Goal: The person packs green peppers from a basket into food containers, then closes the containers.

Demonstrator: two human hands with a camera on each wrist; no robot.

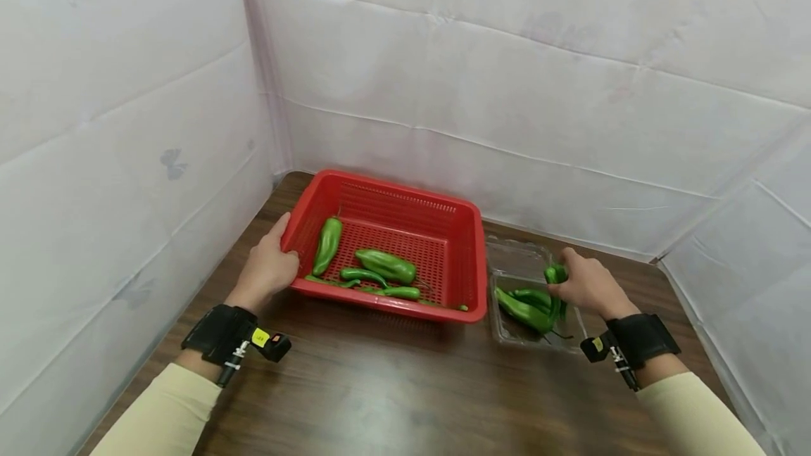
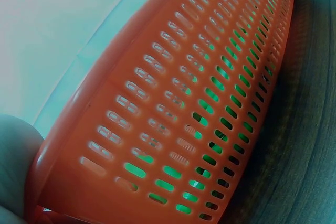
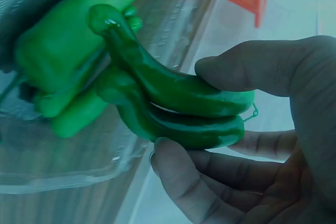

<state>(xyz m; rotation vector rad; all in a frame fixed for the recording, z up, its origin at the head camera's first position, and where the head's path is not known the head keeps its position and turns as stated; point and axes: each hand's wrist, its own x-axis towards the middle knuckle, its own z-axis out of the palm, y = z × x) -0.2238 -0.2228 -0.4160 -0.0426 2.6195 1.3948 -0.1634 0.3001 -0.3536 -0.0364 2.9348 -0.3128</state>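
Two green peppers [image 3: 178,103] sit pinched in my right hand [image 1: 589,286], thumb curled over the top one and fingers [image 3: 194,182] curled under the lower one, their tips reaching into the clear plastic container [image 1: 514,259]. In the right wrist view the pair lie stacked, one on the other, with their far ends touching the other peppers [image 1: 524,307] already lying in that container. The container stands on the tabletop [image 1: 393,385] just beside the right end of the red basket [image 1: 405,210], its lid open toward the back wall.

My left hand [image 1: 269,266] grips the left end of the red basket, thumb up along the rim and the other fingers hidden under the edge. The left wrist view shows only the basket's slotted side wall close up, with green showing through the slots and a bit of my hand at the lower left corner.

Inside the basket lie several more green peppers: one long pepper [image 1: 327,245] near the left wall, a fat pepper [image 1: 386,266] near the middle, and thinner ones [image 1: 380,286] along the near wall.

Both wrists wear black straps with small cameras, and white sheeting closes in the tabletop on three sides.
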